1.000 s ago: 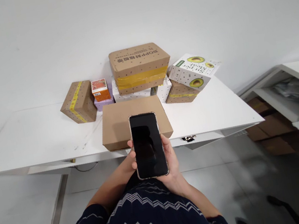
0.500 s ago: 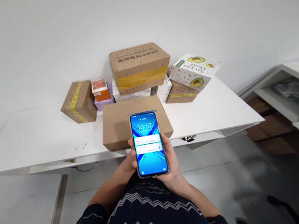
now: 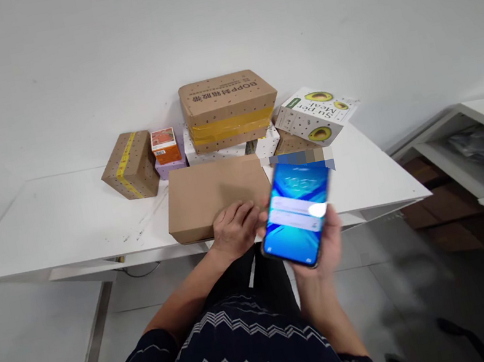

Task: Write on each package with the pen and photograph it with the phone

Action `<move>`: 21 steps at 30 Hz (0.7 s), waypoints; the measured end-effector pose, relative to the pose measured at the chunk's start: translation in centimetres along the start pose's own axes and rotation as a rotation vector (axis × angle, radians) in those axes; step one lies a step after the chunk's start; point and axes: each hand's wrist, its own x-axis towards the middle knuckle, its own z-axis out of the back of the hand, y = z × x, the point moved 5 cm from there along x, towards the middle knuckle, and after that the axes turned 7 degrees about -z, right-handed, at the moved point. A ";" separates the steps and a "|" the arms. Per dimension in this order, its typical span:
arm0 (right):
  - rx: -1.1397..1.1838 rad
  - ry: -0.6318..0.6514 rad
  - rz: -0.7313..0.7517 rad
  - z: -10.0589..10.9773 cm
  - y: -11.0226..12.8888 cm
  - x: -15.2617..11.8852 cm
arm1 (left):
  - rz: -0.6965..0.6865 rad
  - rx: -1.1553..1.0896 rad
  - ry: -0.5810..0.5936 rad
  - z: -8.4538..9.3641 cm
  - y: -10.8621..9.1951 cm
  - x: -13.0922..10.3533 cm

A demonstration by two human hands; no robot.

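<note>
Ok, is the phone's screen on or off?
On: the phone in the right hand glows blue with pale panels across it, their text too blurred to read.

Orange bx point(image 3: 165, 147) atop lilac bx point(image 3: 169, 170), nr taped BOPP ctn point(image 3: 228, 101).

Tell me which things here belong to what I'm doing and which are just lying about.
In play:
phone, in the right hand
plain brown box, likely, being nearest the left hand

Lying about:
BOPP carton
avocado box
orange box
purple box
far-left taped carton
</note>
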 end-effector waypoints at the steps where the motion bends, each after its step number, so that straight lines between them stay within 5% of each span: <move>1: -0.081 -0.102 0.155 1.6 1.6 0.2 | -0.037 0.057 0.008 0.1 -0.1 0.3; 4: -0.457 -0.571 0.585 7.2 5.9 0.9 | -0.130 0.198 0.011 0.4 -0.8 0.8; 6: -0.890 -0.820 0.580 10.4 7.0 2.4 | -0.170 0.248 -0.007 0.5 -1.2 0.9; 9: -1.502 -0.876 0.354 13.5 6.1 5.9 | -0.205 0.303 -0.024 0.9 -1.8 1.1; 12: -1.834 -0.927 0.186 14.9 3.9 8.4 | -0.241 0.272 0.001 2.1 -2.3 1.1; 17: -2.000 -0.922 0.203 15.3 1.2 10.7 | -0.202 0.229 -0.152 7.6 -0.6 -0.3; 21: -1.913 -0.922 0.255 15.3 1.9 10.6 | 0.154 0.193 -0.482 12.5 4.8 -3.7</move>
